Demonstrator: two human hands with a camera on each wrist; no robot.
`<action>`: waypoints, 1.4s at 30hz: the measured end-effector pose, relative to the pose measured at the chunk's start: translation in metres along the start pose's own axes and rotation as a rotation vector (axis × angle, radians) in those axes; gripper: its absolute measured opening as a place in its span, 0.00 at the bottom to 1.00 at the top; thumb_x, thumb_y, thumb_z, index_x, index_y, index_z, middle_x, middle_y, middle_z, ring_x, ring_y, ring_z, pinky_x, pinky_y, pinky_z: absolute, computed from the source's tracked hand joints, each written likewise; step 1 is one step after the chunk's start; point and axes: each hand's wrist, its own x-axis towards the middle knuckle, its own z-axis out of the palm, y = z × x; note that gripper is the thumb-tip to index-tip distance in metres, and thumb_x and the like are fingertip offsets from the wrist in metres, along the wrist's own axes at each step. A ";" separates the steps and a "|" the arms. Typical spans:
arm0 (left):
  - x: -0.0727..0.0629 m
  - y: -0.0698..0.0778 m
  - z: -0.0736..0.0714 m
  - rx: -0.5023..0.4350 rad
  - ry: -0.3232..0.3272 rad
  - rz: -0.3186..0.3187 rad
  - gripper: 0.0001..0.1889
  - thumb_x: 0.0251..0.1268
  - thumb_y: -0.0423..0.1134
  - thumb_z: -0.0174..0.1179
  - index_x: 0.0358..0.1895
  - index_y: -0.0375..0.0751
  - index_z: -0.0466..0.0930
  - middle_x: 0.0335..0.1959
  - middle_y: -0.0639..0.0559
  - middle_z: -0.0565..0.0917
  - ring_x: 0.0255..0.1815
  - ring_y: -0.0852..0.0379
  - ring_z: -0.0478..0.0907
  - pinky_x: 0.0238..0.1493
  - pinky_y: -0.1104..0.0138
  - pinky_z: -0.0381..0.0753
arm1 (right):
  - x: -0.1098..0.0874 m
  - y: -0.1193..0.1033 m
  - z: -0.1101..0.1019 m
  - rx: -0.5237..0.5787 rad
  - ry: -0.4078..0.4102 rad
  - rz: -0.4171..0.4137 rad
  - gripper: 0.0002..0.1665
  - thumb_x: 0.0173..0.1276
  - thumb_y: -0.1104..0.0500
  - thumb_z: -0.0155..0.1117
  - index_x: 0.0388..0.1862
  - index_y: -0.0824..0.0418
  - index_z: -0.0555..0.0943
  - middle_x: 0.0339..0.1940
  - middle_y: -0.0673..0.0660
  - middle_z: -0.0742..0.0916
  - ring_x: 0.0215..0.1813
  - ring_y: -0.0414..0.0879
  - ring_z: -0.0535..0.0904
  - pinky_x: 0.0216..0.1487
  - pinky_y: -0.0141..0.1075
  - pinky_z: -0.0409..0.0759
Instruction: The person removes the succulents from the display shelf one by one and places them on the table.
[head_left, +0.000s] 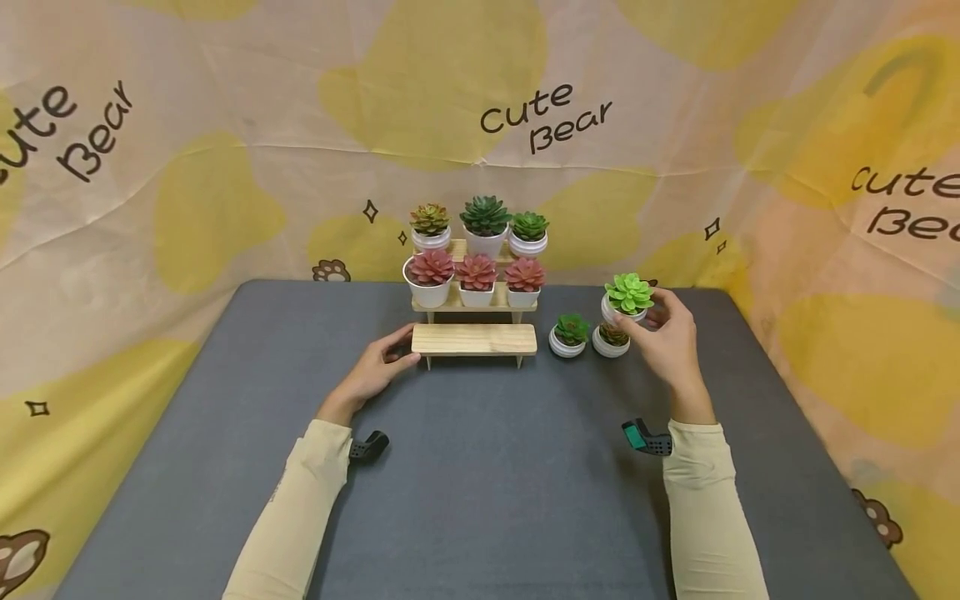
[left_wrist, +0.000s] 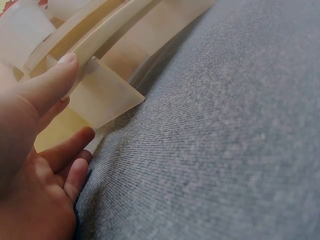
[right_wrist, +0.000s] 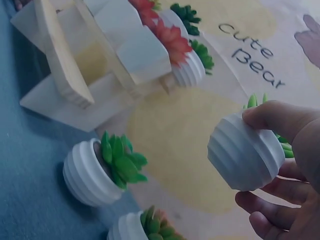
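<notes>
A tiered wooden stand [head_left: 474, 339] holds several potted succulents on its upper steps; its lowest step is bare. At the left end of that step my left hand [head_left: 375, 367] grips the board, thumb [left_wrist: 62, 72] at the front edge and other fingers behind. My right hand [head_left: 667, 337] holds a bright green succulent in a ribbed white pot [right_wrist: 245, 152] between thumb and fingers, raised above the table. Below it on the table stand a dark green succulent [head_left: 568, 335] and a brownish-green one [head_left: 611, 340], both in white pots.
Three pink succulents [head_left: 476, 279] fill the middle step, with three greenish ones [head_left: 484, 221] on the top step. A grey cloth [head_left: 487, 483] covers the table. Behind it hangs a yellow-patterned curtain [head_left: 435, 92] with printed words.
</notes>
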 end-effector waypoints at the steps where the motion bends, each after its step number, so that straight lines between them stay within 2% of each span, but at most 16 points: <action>1: 0.000 0.000 0.000 -0.003 -0.002 -0.002 0.33 0.75 0.40 0.59 0.79 0.40 0.60 0.75 0.34 0.69 0.77 0.38 0.63 0.68 0.47 0.65 | 0.000 0.002 -0.002 -0.001 0.007 0.012 0.37 0.65 0.54 0.72 0.70 0.65 0.73 0.67 0.65 0.79 0.61 0.59 0.81 0.60 0.38 0.75; 6: 0.000 -0.001 -0.001 -0.023 -0.006 -0.008 0.33 0.75 0.40 0.59 0.79 0.41 0.60 0.75 0.35 0.69 0.77 0.39 0.62 0.69 0.45 0.64 | 0.002 0.010 -0.008 0.011 0.037 0.052 0.37 0.66 0.54 0.71 0.70 0.65 0.72 0.66 0.65 0.80 0.58 0.54 0.80 0.55 0.29 0.75; 12: 0.000 -0.001 -0.002 -0.023 -0.008 -0.014 0.33 0.75 0.40 0.60 0.79 0.43 0.60 0.75 0.36 0.69 0.78 0.41 0.62 0.69 0.47 0.64 | 0.004 0.020 -0.010 0.025 0.077 0.084 0.36 0.65 0.55 0.72 0.70 0.65 0.73 0.62 0.63 0.81 0.47 0.32 0.76 0.48 0.18 0.71; 16: 0.000 -0.002 -0.002 -0.028 -0.011 -0.018 0.34 0.75 0.40 0.60 0.79 0.43 0.60 0.76 0.36 0.68 0.78 0.41 0.62 0.67 0.51 0.65 | 0.006 0.027 -0.009 0.045 0.098 0.112 0.36 0.65 0.55 0.72 0.69 0.64 0.73 0.61 0.62 0.81 0.43 0.26 0.74 0.45 0.17 0.72; 19: 0.001 -0.003 -0.002 -0.032 -0.013 -0.019 0.34 0.75 0.41 0.60 0.80 0.44 0.60 0.75 0.37 0.69 0.77 0.42 0.62 0.66 0.53 0.65 | 0.007 0.032 -0.009 0.046 0.115 0.144 0.36 0.65 0.55 0.72 0.70 0.64 0.73 0.62 0.62 0.81 0.46 0.31 0.77 0.44 0.16 0.72; 24: 0.002 -0.004 -0.002 -0.033 -0.017 -0.017 0.34 0.75 0.41 0.60 0.80 0.43 0.59 0.75 0.37 0.68 0.77 0.42 0.62 0.67 0.52 0.65 | 0.008 0.040 -0.012 0.029 0.098 0.217 0.38 0.66 0.55 0.70 0.72 0.66 0.70 0.67 0.65 0.78 0.59 0.53 0.80 0.40 0.17 0.70; 26: 0.002 -0.004 -0.002 -0.035 -0.018 -0.016 0.34 0.75 0.41 0.60 0.80 0.43 0.59 0.76 0.37 0.68 0.78 0.41 0.62 0.68 0.50 0.64 | 0.008 0.044 -0.013 0.007 0.080 0.255 0.39 0.67 0.54 0.70 0.73 0.66 0.69 0.68 0.66 0.77 0.62 0.57 0.79 0.40 0.19 0.70; 30: 0.001 -0.004 -0.002 -0.035 -0.016 -0.019 0.34 0.75 0.40 0.60 0.80 0.42 0.59 0.76 0.36 0.68 0.78 0.40 0.61 0.70 0.46 0.63 | 0.009 0.053 -0.012 -0.048 0.061 0.314 0.41 0.67 0.54 0.70 0.74 0.68 0.67 0.70 0.68 0.75 0.62 0.58 0.77 0.45 0.29 0.72; 34: 0.000 -0.003 -0.001 -0.027 -0.013 -0.014 0.34 0.75 0.39 0.59 0.79 0.40 0.59 0.75 0.35 0.68 0.78 0.39 0.61 0.69 0.46 0.64 | 0.010 0.063 -0.011 -0.086 0.055 0.342 0.41 0.67 0.54 0.70 0.73 0.71 0.67 0.68 0.71 0.76 0.59 0.59 0.75 0.53 0.42 0.72; 38: -0.001 -0.002 0.000 -0.013 -0.008 -0.010 0.33 0.75 0.40 0.59 0.79 0.41 0.60 0.74 0.35 0.69 0.77 0.40 0.63 0.67 0.49 0.66 | 0.010 0.071 -0.009 -0.113 0.035 0.363 0.42 0.67 0.54 0.70 0.73 0.73 0.66 0.68 0.74 0.75 0.57 0.61 0.73 0.56 0.49 0.71; 42: 0.000 -0.002 0.000 -0.021 -0.007 -0.021 0.33 0.75 0.40 0.60 0.79 0.42 0.60 0.75 0.36 0.69 0.77 0.41 0.63 0.67 0.50 0.65 | 0.010 0.076 -0.006 -0.102 0.018 0.384 0.43 0.67 0.55 0.70 0.74 0.74 0.64 0.69 0.75 0.73 0.63 0.64 0.71 0.64 0.54 0.70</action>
